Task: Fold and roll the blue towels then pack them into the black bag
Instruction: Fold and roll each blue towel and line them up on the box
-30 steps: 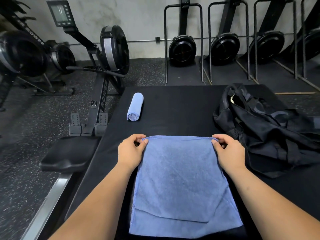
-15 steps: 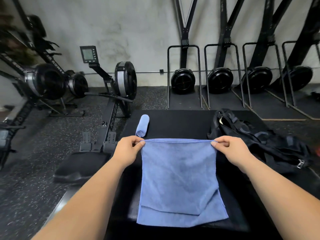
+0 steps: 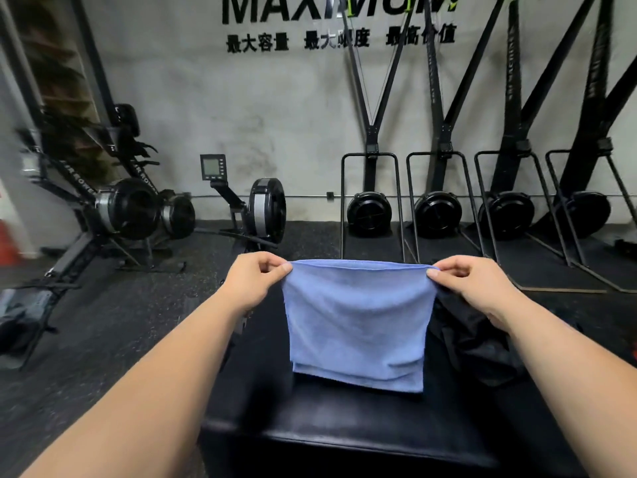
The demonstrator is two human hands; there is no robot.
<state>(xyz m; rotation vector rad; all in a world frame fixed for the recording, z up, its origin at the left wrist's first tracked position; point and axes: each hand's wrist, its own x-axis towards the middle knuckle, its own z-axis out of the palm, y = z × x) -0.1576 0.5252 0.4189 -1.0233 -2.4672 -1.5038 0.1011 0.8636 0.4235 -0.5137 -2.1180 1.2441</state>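
Blue towel [image 3: 358, 326], held up in front of the person and hanging as a flat sheet over a padded black platform [image 3: 344, 439]; whether its lower hem touched the pad could not be told. A second edge showed just above that hem, so the cloth appeared to be doubled. The fabric draped with soft ripples and a slight sag between the two grips. This suggested a light, limp, non-slippery cloth that would keep no shape of its own and would need laying flat before rolling. The top corners, where it was taken, seemed the sensible hold for lowering it squarely. Surroundings, in descending order of size: a grey concrete wall [image 3: 275, 115] bearing black lettering [image 3: 310, 8]; a dark speckled floor [image 3: 103, 322]; rowing machines [image 3: 255, 208] standing at the left, and upright rowers [image 3: 368, 212] stored on end along the wall at the right; the platform; and the black bag [image 3: 475, 343], crumpled on the platform just right of the towel and partly hidden by the right forearm, its opening not visible. Left hand [image 3: 255, 277] pinched the upper left corner between thumb and curled fingers. Right hand [image 3: 472, 281] pinched the upper right corner likewise, the two hands held well apart at the towel's full width.
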